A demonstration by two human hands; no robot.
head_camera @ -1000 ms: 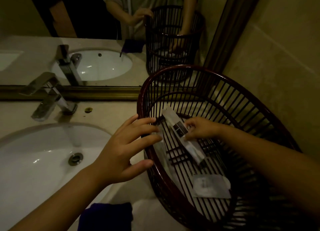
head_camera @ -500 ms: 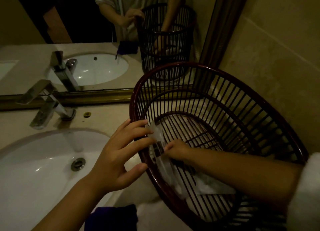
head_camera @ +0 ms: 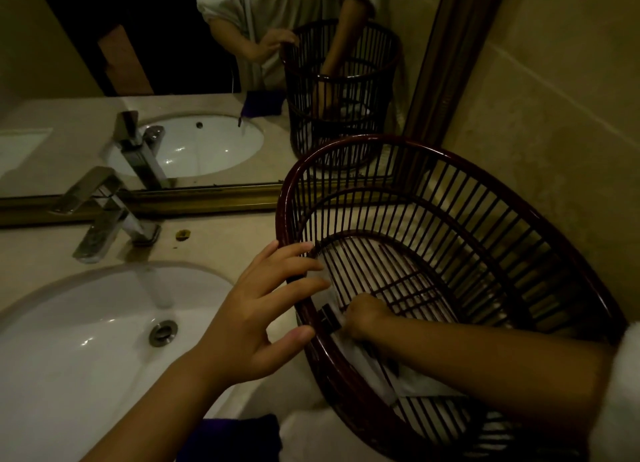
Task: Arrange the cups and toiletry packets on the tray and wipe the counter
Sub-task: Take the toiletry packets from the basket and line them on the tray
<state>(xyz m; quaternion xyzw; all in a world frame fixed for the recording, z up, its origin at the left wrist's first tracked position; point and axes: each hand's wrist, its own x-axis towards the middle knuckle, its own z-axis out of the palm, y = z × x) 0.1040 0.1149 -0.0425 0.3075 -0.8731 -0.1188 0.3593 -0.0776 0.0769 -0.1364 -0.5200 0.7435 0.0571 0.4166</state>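
Packet (head_camera: 332, 318) lower now — basket (head_camera: 433, 150) bars around

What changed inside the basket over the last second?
The right hand drew the long packet from mid-basket down to the near wall, over the flat packets. The left hand stayed on the basket rim; water kept running into the sink.

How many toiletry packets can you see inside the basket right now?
2. One packet lies against the basket's near wall, under the right hand. A second packet lies on the slatted floor beneath the right forearm. The arm may hide more.
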